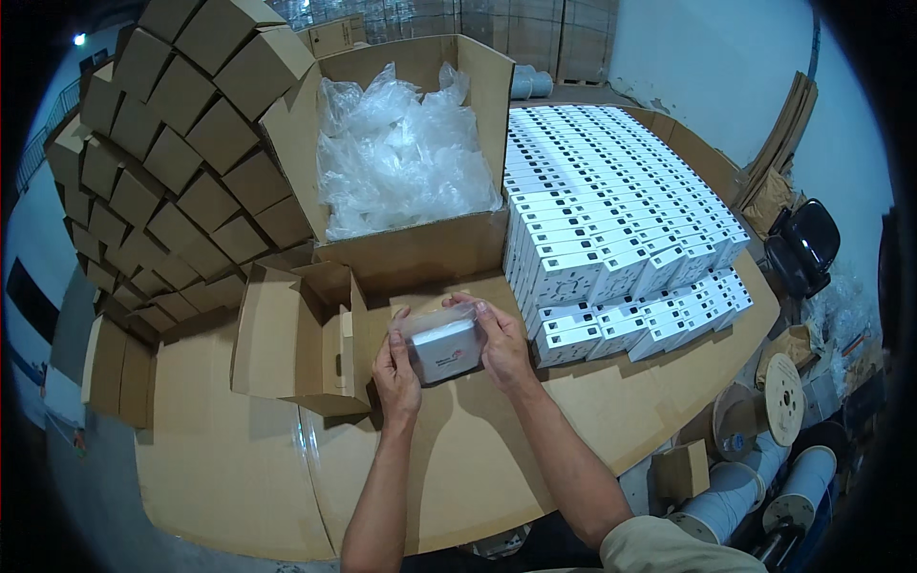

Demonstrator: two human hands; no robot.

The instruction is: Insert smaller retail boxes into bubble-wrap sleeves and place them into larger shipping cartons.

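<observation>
Head view: both hands busy, landmark is the large carton (411,250) loaded with crumpled clear plastic bags (401,158). White item (445,358) sits just in front of that carton, on my side of it: boxy, clear film (430,321) over its top edge. Can't tell if the film goes all the way round. My left hand (396,371) is clamped on its left edge; my right hand (503,346) grips the upper right corner, film included. So the item lies between my 2 hands, touching both, printed face tilted up at me. Handling, my read: light, stiff body, soft slippery skin that will slide if gripped alone. Best hold is the 2 short sides, film and body together, fingers off the printed face; hard squeezing could dent or scuff the corners. Can't see whether its underside touches the cardboard sheet (229,458) below. Rest, by the carton: small brown box (263,349), flaps up, near its front left corner; white box rows (621,220) to its right; stack of brown boxes (181,162) to its left.
</observation>
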